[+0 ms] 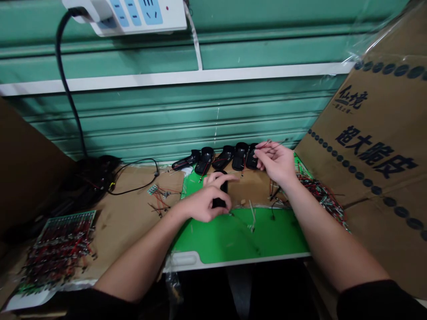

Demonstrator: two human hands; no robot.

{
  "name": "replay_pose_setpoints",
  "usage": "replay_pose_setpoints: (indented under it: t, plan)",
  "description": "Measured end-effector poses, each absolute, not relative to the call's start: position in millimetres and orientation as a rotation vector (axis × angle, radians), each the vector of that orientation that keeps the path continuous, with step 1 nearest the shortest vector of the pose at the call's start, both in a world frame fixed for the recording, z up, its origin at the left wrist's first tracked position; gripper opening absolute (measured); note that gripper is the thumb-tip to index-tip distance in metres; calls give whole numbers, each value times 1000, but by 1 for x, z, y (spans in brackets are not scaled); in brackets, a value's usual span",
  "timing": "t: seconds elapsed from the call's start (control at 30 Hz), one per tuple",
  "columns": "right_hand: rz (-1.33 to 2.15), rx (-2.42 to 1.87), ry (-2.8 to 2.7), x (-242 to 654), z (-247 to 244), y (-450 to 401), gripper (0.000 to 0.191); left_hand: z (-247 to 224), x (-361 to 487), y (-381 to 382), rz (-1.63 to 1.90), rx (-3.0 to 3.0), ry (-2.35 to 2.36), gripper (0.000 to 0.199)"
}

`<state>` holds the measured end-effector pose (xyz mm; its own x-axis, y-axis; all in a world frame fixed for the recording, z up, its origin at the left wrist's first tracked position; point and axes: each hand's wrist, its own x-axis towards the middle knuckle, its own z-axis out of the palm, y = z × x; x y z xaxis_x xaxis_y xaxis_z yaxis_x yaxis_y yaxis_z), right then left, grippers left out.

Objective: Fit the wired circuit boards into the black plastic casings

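My left hand [211, 200] is curled over a black plastic shell [219, 203] on the green board. Its thumb and a finger are pinched together, and a thin, blurred wire [245, 226] trails from their tips toward the board's front. Farther right and higher, my right hand [275, 162] pinches thin red and dark wires [268, 143] between thumb and fingertips. Just behind its fingers lies one black shell [251, 158], partly hidden. More black shells [204, 161] with short red wires stand in a row along the back of the board.
A green board [213, 242] carries a cardboard piece [248, 189] and a pale strip [252, 215]. Tangled wires [322, 198] lie right, beside a tall carton [373, 155]. At left are a wired circuit panel [62, 249], small circuit pieces [158, 192] and a black cable [133, 192].
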<state>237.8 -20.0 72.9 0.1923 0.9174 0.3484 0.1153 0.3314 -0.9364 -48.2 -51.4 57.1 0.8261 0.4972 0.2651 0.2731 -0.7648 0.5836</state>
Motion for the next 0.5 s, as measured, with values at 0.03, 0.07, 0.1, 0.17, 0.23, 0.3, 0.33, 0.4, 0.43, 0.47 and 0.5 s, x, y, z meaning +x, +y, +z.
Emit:
replay_pose_setpoints:
  t: [0.03,0.07,0.1,0.17,0.23,0.3,0.33,0.4,0.43,0.47,0.5]
  plan:
    - [798,-1101,-1288,236,71,-20,72,57,-48,-52,512,2486,544,16]
    - [843,-1104,-1319,234,68,-21,73,57,-48,-52,499,2496,535,19]
    - [890,-1104,-1341,231,66,-22,74,56,-47,-52,521,2496,541,20]
    - [983,-1095,-1361,226,62,-23,76,52,-44,-50,673,2462,613,13]
    - [1053,-1091,-1356,221,59,-25,77,47,-41,-46,914,2391,786,12]
    - [1112,-1087,-1353,217,58,-25,76,42,-37,-44,1098,2310,1042,22]
    - [1147,-1082,-1350,216,57,-25,75,41,-36,-43,1133,2273,1172,25]
    - [1222,-1057,-1327,214,56,-25,75,39,-34,-43,1070,2211,1384,36]
    - [1259,-1037,-1308,213,55,-25,75,38,-33,-45,996,2177,1461,44]
    - [1293,-1016,-1284,212,55,-24,75,38,-32,-46,913,2139,1521,52]
    - [1325,-995,-1256,212,56,-25,74,38,-30,-47,830,2097,1564,59]
